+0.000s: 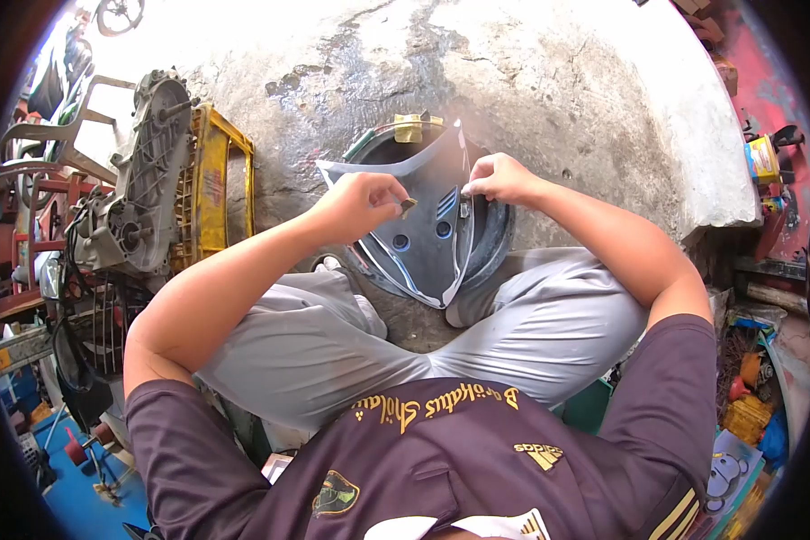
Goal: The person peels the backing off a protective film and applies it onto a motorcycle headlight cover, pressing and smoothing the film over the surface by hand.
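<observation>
A grey, pointed motorcycle body panel lies across a round black tub between my knees. It has two round holes and blue stripes. My left hand is over the panel's left half, its fingertips closed on a small brownish piece that looks like folded sandpaper. At the panel's right edge is my right hand, thumb and fingers pinched together. Whatever those fingers hold, if anything, is hidden. Just below them, a small metallic-looking bit shows on the panel's edge.
A yellow item and a green strip rest on the tub's far rim. To the left stand a metal engine casing, a yellow crate and a chair. A concrete ledge runs along the right.
</observation>
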